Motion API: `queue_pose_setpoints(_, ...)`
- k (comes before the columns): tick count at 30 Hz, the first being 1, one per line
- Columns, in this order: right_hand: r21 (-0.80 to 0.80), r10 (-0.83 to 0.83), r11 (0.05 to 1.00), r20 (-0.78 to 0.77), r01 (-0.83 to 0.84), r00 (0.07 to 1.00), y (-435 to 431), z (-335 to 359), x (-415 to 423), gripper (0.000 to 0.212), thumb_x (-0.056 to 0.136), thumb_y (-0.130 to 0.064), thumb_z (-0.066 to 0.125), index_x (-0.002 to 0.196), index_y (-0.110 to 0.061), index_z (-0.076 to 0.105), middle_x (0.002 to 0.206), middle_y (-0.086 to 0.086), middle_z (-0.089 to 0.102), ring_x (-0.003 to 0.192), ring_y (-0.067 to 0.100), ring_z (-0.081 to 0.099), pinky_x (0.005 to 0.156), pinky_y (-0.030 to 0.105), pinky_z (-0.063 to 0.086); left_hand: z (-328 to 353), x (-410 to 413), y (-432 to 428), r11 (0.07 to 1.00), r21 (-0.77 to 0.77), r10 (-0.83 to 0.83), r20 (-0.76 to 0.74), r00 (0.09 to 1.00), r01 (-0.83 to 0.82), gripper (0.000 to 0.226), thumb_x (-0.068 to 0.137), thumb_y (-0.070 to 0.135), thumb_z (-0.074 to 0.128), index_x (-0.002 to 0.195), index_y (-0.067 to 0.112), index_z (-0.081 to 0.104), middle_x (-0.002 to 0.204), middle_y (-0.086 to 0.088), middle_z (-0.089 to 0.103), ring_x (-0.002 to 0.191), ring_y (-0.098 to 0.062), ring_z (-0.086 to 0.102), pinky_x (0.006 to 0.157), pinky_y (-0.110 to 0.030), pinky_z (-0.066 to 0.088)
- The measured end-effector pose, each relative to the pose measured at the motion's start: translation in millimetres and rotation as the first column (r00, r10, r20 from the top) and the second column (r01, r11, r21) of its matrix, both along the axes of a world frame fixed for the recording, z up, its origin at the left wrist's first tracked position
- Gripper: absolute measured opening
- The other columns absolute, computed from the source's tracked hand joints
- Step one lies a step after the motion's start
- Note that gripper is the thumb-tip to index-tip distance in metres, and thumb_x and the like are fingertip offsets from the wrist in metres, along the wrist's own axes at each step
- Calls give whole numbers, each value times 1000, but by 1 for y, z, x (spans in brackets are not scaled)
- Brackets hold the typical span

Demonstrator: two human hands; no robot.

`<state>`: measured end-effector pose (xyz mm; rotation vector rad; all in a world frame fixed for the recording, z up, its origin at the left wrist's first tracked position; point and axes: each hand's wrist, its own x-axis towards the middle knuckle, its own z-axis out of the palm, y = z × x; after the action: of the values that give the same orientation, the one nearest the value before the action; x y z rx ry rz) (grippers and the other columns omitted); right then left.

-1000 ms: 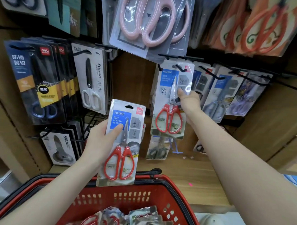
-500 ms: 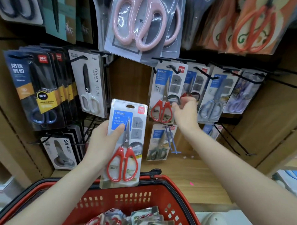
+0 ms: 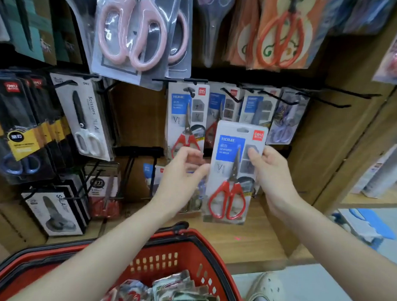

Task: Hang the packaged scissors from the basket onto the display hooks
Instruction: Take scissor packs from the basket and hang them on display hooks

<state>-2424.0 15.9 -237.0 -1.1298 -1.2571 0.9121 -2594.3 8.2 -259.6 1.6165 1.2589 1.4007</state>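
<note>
At the far left, black packs [image 3: 16, 130] hang in a tight, overlapping row. A white-handled scissors pack [image 3: 86, 121] hangs tilted just beside them. Above and to the right, a pink scissors pack [image 3: 134, 35] hangs low, its bottom edge near the hooks beneath it. A strip of wooden back panel [image 3: 138, 116] shows between the white-handled pack and the red-handled ones.

Low in the view, the red basket [image 3: 173, 257] sits at the front edge of the shelf [image 3: 252, 244], with more packs [image 3: 165, 291] heaped inside it. The left hand [image 3: 181, 174] is raised over the basket, its fingers loosely curled and holding nothing. Its thumb tip reaches the left edge of the held pack, but blur hides whether the two touch. Behind that hand, a hung red scissors pack [image 3: 186, 120] sits on its hook [image 3: 190, 91].

The held pack [image 3: 234, 172] of red scissors is upright in the air, in front of the hanging rows and below the hook line. The right hand [image 3: 271, 175] grips its right edge, thumb pressed on the front. Further right, two black hooks [image 3: 357, 93] stick out with nothing on their ends, leaving open room before the wooden side panel [image 3: 350, 144].
</note>
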Motion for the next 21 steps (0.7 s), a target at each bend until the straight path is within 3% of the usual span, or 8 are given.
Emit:
queue_pose_setpoints(3,81,-80,994,90,73,993,12,17,16,13,99,-20,48,93,-16,58,93,-2,72,84,12,71,69,30,57,5,-14,27,993,46,109,-45,993,-107,24,91,13,60,112,21,51,109,8,58,100,-5,57,76,-8,46)
queue_pose_setpoints(6,160,-103,984,131,82,986,24,28,14,13,99,-22,46,92,-18,55,99,2,71,89,13,70,72,33,57,4,-31,57,973,1,231,-49,972,-231,46,93,18,59,135,15,42,132,1,48,115,-8,48,82,-5,38)
queue_pose_setpoints(8,184,-123,979,170,91,978,33,33,5,13,100,-21,45,93,-14,55,98,1,69,89,9,69,69,28,58,3,-38,76,962,-56,264,-56,963,-267,58,93,22,58,144,14,32,146,-5,39,129,-14,41,92,-16,33)
queue_pose_setpoints(10,208,-171,970,209,127,963,44,36,-4,18,100,-21,46,97,-4,53,99,8,68,92,14,68,75,36,58,3,-42,92,958,-105,264,-50,963,-268,63,93,24,58,147,16,26,151,-7,33,136,-20,35,98,-24,33)
queue_pose_setpoints(13,263,-254,947,255,186,933,55,35,-15,22,99,-22,45,90,-2,47,100,21,62,98,34,61,81,55,51,1,-41,109,960,-151,232,-29,972,-234,61,93,24,58,145,17,28,148,-7,38,133,-22,40,95,-28,39)
queue_pose_setpoints(16,294,-289,935,300,201,909,51,27,-18,15,99,-17,43,85,-13,43,91,10,59,94,29,59,79,47,50,-2,-41,123,957,-134,257,-26,966,-258,49,91,23,61,133,14,39,134,-8,51,119,-21,52,88,-29,46)
queue_pose_setpoints(21,262,-338,926,252,273,907,58,22,-8,19,100,-20,42,88,-7,46,104,23,57,101,38,56,84,57,47,-3,-44,134,936,-101,328,-91,940,-336,33,92,24,59,120,11,47,125,-7,58,110,-19,58,81,-28,49)
